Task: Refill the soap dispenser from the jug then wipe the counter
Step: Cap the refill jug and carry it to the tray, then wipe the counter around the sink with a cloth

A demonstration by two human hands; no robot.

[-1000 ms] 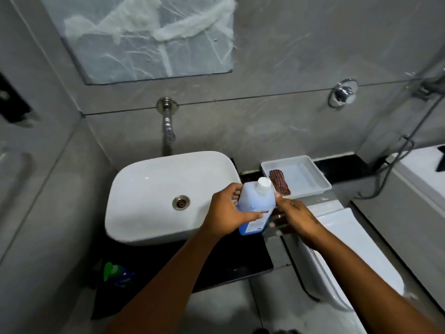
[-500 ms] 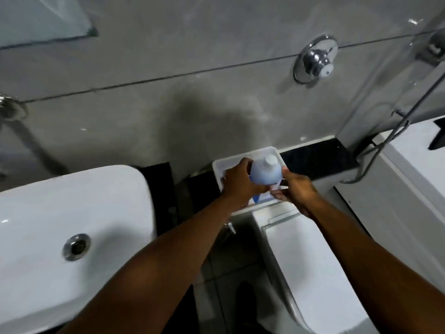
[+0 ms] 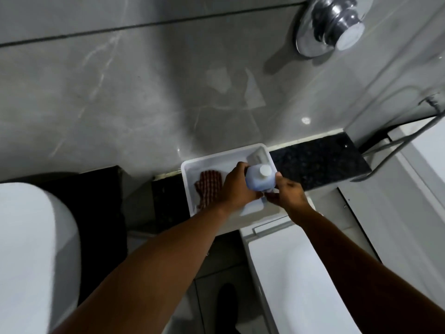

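A blue jug (image 3: 260, 180) with a white cap stands upright over the right half of a white tray (image 3: 216, 157). My left hand (image 3: 237, 185) wraps its left side. On the opposite side, my right hand (image 3: 286, 192) touches the jug low down with its fingertips. Whether the jug rests on the tray floor I cannot tell. A red checked cloth (image 3: 208, 189) lies in the tray's left half, partly under my left wrist. A pale object (image 3: 257, 154) sits at the tray's far right corner, too dim to identify.
The tray rests on a black stone ledge (image 3: 317, 162) against the grey tiled wall. A white basin (image 3: 31, 249) is at the left, a white toilet lid (image 3: 301, 280) below right, a chrome flush button (image 3: 330, 22) on the wall above.
Both hands have carried the jug from beside the basin rightward to the tray. The view has swung right and closer, so the cloth now shows beside my left hand.
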